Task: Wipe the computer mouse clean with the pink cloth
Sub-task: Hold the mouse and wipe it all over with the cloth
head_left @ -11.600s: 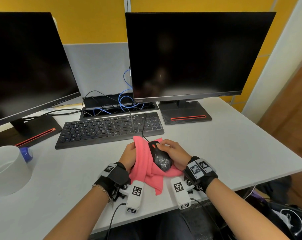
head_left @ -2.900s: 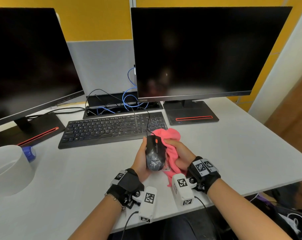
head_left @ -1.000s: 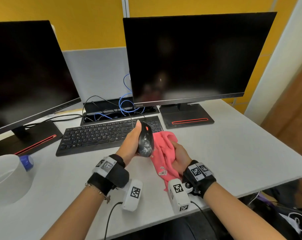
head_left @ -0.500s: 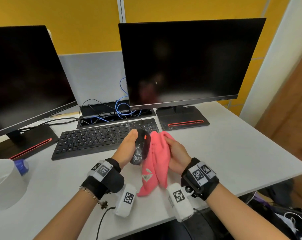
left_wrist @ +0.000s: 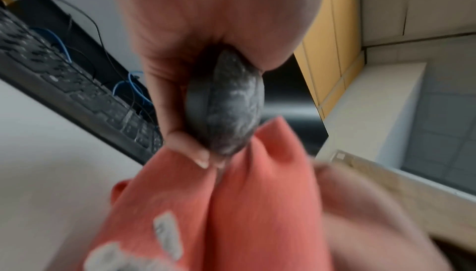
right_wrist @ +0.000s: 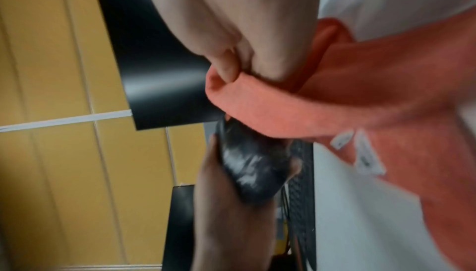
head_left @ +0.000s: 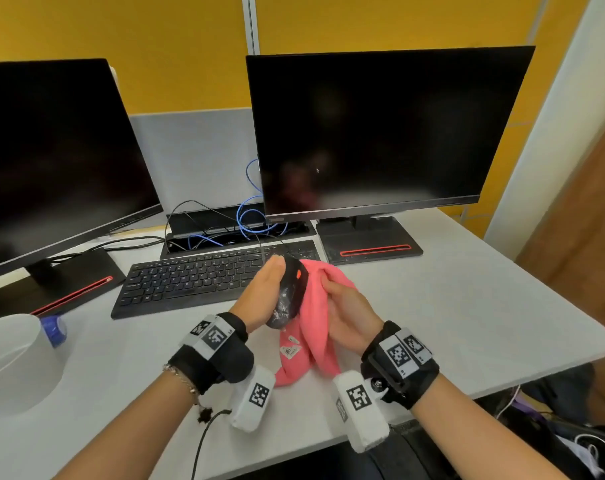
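My left hand (head_left: 263,293) grips the black wired computer mouse (head_left: 289,293), lifted off the desk and tipped on its side, its back smeared with white residue (left_wrist: 229,108). The mouse also shows in the right wrist view (right_wrist: 253,165). My right hand (head_left: 346,310) holds the pink cloth (head_left: 314,327) bunched against the mouse's right side; the thumb pinches a fold (right_wrist: 231,83). The cloth's lower end with white tags (head_left: 290,349) hangs down to the desk. In the left wrist view the cloth (left_wrist: 231,204) lies just below the mouse.
A black keyboard (head_left: 197,275) lies right behind the hands, with cables and two dark monitors (head_left: 380,133) beyond it. A white container (head_left: 13,358) and a blue bottle cap (head_left: 53,330) stand at the left. The desk's front edge (head_left: 328,441) runs under my wrists.
Over the last second my right hand has brought the cloth up from lying flat to pressing against the mouse's side. The left hand keeps the mouse lifted and tilted.
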The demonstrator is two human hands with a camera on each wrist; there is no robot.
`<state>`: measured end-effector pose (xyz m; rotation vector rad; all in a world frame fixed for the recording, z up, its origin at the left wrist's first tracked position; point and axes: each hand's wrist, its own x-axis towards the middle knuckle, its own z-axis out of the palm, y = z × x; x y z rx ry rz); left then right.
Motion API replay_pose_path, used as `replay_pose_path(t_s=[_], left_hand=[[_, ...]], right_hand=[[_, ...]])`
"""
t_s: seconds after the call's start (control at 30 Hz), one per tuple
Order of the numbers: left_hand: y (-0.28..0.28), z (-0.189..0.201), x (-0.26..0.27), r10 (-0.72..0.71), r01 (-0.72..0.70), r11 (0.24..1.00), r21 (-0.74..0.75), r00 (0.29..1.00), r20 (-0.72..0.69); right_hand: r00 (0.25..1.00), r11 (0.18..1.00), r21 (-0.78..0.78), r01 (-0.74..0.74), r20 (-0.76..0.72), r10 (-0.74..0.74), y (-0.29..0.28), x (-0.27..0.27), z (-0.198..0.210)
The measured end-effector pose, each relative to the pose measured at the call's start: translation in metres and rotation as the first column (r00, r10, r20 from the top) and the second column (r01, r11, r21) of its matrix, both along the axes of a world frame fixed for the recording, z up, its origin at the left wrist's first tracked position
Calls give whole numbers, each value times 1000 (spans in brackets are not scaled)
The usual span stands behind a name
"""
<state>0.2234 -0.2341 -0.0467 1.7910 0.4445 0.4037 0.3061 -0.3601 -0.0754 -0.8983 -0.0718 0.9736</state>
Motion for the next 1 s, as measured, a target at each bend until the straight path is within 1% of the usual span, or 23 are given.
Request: replay_pose_path(t_s=[0.1,0.13,0.17,0.23,0.3,0.37,0.47,0.53,0.6,0.67,0.73,0.8,0.87,0.9,1.0], left_hand=[[6,2,0,5,-5,999,-46,1000,6],[5,2,0,-1,2,998,-59,1000,12],[4,0,0,-16,16,999,-42,1000,11],[0,3,1,-23,23,1000,-1,1000,6],[1,7,1,-12,12,1000,-9,1000,11],[3,7,1,-4,4,1000,-9,999,45],[-1,3,-2,-34,32,994,101,999,16],[2,7,-3,-19,18,997,80,1000,11],[6,10,-1,-2,0,1000,25,999,51],[4,6,-2,-9,6,998,55,998,59],[2,5,-5,-14,11,996,91,999,35],[7,10,-8,-4,2,998,66,1000,24],[11,13,-7,22,-24,1000,19,998,56],[11,10,-6,10,-11,1000,19,998,58],[5,0,-6,-13,9,997,77,999,44]], right_hand=[[1000,1000,-21,-2,6,2,-6,1,2],[1000,1000,-7,-16,-4,16,-6,-1,3],[1000,1000,10,-22,-20,22,-5,-5,6],[1000,1000,-5,7,-26,-7,-1,-8,8],[999,999,-33,32,-27,-33,-2,-8,9],[999,998,-56,39,-16,-40,-4,-5,9],[1000,998,-63,8,-17,-10,-1,-13,16],[1000,999,-37,17,-13,-17,-1,-13,15],[999,998,-35,47,29,-46,-2,-9,16],[1000,1000,-3,26,17,-26,-1,-12,19],[999,1000,-8,30,32,-30,2,-11,16],[998,999,-21,49,36,-48,0,-10,11],[999,999,-28,21,45,-20,-2,-7,11],[1000,1000,6,-1,27,0,-1,-9,14],[997,997,50,-56,53,53,3,-16,18]])
